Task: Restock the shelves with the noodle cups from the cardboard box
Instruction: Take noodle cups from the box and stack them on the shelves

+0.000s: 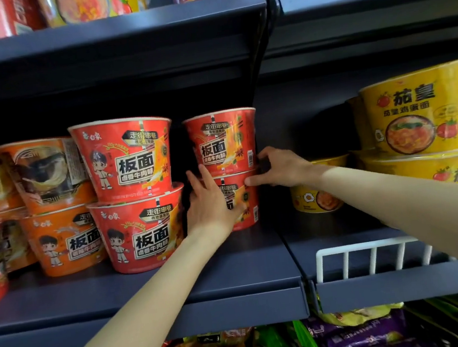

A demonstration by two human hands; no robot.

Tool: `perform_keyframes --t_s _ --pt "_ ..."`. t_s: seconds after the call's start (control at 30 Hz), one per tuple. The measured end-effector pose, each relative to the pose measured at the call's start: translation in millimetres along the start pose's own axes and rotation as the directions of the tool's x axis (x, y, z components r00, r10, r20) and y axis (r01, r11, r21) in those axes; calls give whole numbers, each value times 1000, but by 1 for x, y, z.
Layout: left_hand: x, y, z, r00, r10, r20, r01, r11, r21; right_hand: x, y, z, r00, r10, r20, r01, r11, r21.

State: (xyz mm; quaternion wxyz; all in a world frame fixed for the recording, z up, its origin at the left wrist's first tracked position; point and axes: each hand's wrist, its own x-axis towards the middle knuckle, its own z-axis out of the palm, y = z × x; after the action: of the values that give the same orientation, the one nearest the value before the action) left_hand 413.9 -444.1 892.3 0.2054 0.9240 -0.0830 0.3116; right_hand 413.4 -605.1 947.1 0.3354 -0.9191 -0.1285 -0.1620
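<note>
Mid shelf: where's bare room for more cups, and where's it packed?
Bare shelf board in front of the rear red stack held by the left hand and right hand. Open gap behind the white divider, around the lone yellow cup. Crowded at left: the orange stacks sit tight.

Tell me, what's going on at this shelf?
A person is stocking a shop shelf with noodle cups. Both hands are on a stack of two red cups: the left hand lies against the lower cup, and the right hand touches the stack where the upper cup sits on it. More red, orange and yellow cups stand alongside.
</note>
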Motion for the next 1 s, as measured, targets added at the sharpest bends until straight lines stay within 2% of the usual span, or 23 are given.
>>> perform_keyframes --t_s 0.07,0.2,0.27,0.33,0.4,0.47,0.6,0.8,0.9,1.0 --pt "1 -3 1 999 1 42 2 998 -56 0 0 2 995 31 90 -44 988 148" --pt "6 -15 -1 995 74 60 -62 982 -177 0 3 3 1000 7 -4 -6 995 103" --pt "9 -18 -3 993 93 71 -77 977 -197 -2 1 0 1000 25 -4 -24 996 91" --pt "8 -17 -2 994 92 62 -81 983 -167 1 -2 -3 999 42 0 -42 999 13" --pt "5 -12 0 996 87 26 -83 990 -116 4 -7 -4 998 24 -57 -26 999 -32" --pt "1 -4 2 995 100 -13 -101 991 -93 8 -12 -5 993 -22 -117 26 999 38" --pt "3 1 -2 987 144 -78 -149 987 -62 27 -28 1 991 -13 -130 45 967 250" --pt "5 -9 -5 942 248 -226 -221 966 135 47 -32 15 978 42 -206 22 954 299" --pt "5 -11 -4 914 307 -266 -251 941 227 47 -23 11 988 0 -154 60 922 382" --pt "5 -9 -1 908 313 -278 -247 937 246 49 -21 8 994 -23 -108 65 911 407"
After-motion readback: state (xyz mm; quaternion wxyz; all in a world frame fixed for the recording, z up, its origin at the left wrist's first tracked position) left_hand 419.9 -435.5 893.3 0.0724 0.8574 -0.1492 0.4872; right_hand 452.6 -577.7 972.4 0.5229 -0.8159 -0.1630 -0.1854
